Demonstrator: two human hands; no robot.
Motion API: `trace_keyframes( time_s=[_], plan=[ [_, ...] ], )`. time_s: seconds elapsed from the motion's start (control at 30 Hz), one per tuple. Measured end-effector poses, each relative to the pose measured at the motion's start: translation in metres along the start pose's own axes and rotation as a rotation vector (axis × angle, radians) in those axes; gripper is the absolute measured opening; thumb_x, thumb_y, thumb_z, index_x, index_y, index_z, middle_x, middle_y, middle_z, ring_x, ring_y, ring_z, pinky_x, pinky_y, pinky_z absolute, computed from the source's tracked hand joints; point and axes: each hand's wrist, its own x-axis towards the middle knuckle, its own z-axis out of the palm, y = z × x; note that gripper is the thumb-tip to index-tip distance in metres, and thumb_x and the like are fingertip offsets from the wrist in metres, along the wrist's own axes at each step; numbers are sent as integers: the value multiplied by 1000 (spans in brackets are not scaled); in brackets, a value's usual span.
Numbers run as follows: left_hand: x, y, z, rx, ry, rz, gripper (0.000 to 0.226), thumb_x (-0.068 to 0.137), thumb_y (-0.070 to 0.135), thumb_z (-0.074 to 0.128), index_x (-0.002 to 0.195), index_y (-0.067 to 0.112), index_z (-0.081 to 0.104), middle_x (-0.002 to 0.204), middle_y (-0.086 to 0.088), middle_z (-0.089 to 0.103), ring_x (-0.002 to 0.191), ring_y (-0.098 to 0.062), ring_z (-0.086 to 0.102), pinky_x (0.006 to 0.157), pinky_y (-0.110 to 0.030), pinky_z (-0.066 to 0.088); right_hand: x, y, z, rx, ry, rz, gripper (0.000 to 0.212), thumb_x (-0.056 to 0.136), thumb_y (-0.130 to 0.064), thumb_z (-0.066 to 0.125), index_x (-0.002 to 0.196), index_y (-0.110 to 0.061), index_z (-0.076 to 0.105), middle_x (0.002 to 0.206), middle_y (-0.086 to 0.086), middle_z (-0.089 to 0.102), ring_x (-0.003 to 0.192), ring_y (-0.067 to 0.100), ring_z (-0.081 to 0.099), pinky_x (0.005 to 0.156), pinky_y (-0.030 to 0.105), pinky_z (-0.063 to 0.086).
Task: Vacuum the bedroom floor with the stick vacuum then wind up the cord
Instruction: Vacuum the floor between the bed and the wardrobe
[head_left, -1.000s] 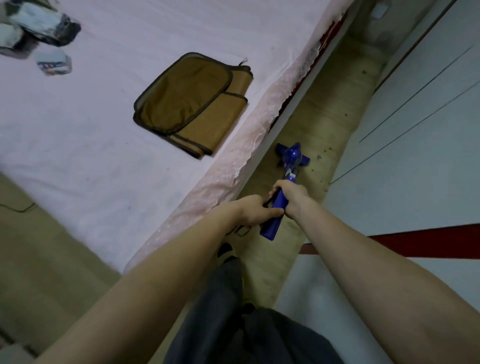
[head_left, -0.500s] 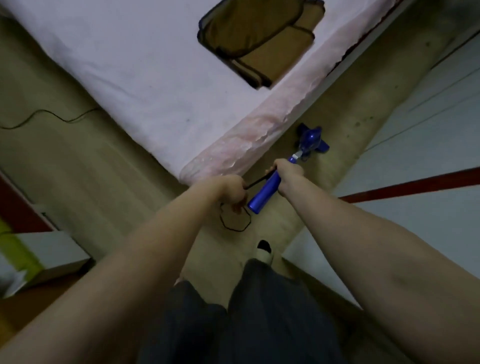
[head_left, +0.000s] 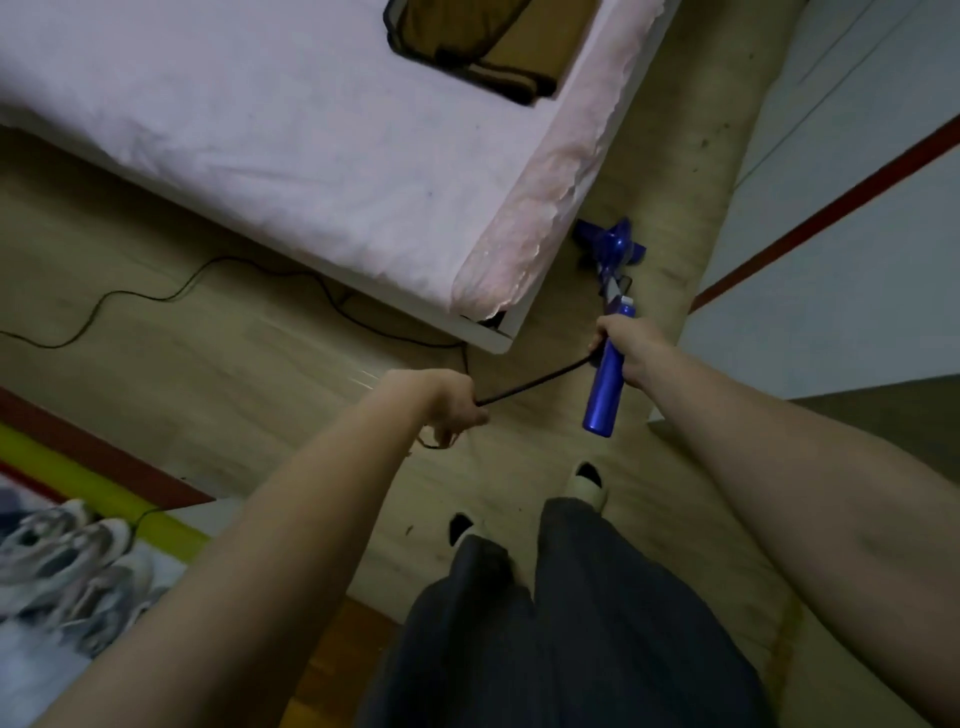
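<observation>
**Blue vacuum by the bed corner, cord drawn tight**

Dark trousers (head_left: 561, 623) and pale slippers (head_left: 589, 483) stand on the wood floor (head_left: 234, 374), nearer than the bed's corner. Just past them the left hand (head_left: 447, 402) pinches the black cord (head_left: 540, 382), curled round it. From there the cord runs taut to the right hand (head_left: 631, 351), which grips the blue vacuum (head_left: 605, 384) at its handle. The stick slants away toward the bed (head_left: 260, 130); its head sits on the floor just beside the bed's corner, in the strip between bed and white wall (head_left: 857, 234). More cord trails along the floor off the bed's near edge. A brown bag (head_left: 457, 31) lies on the bed's far part. Sneakers (head_left: 67, 561) sit well apart from the bed.
</observation>
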Motion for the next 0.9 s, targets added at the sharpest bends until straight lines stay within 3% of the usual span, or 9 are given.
trace_keyframes(
  time_s=[0.1,0.2,0.37,0.5,0.57,0.67,0.73,0.83,0.9],
  plan=[
    [-27,-10,-5,68,62,45,48,98,48,39,71,13,60,65,0,55,58,-14,53,52,-26,40,-15,10,-10,5,-9,-18,14,87,-4,57,101,-5,57,67,6,57,57,16,55,52,31,47],
    [-52,0,-29,-187,368,285,39,93,40,56,57,25,51,47,14,48,45,1,46,44,-14,33,-26,9,-21,-1,-12,-28,13,87,-4,57,100,-5,56,69,6,56,60,16,54,57,31,48],
    [-73,56,-64,-604,596,571,28,97,32,50,75,17,60,63,8,47,46,6,40,47,-8,33,-40,-32,-47,55,-71,-75,15,90,-2,52,78,-9,51,70,6,52,59,16,50,54,25,45],
    [-62,109,-85,-716,844,657,26,97,28,51,80,14,64,62,12,52,51,6,46,54,-11,34,-29,-62,-65,160,-155,-96,16,94,-1,46,108,-3,53,68,7,51,54,13,48,47,22,44],
    [-57,135,-108,-737,893,686,24,96,30,53,81,18,68,68,12,61,58,8,53,58,-6,37,-16,-78,-67,185,-148,-101,15,93,-1,48,107,-3,53,61,6,54,48,12,50,39,22,44],
    [-47,178,-149,-827,915,705,25,96,28,54,80,15,68,53,16,56,47,6,48,49,-7,35,3,-121,-69,212,-144,-132,13,86,4,46,77,-4,52,62,10,52,45,15,49,36,22,41],
    [-35,202,-174,-1069,888,581,27,97,27,51,78,14,65,42,13,45,39,0,39,43,-15,30,17,-153,-72,235,-137,-161,19,84,4,42,69,-6,48,61,9,48,38,14,46,34,21,39],
    [-21,239,-198,-1655,577,426,28,101,24,44,78,12,55,44,8,32,32,-3,27,32,-16,23,45,-195,-87,259,-143,-178,19,84,3,43,69,-6,47,60,9,46,32,13,45,31,19,37],
    [-16,255,-209,-1778,426,348,26,101,24,42,81,11,52,44,7,32,31,-2,26,30,-14,22,64,-209,-100,232,-134,-179,17,84,4,44,69,-5,48,62,10,47,41,16,46,32,19,37]
  ],
)
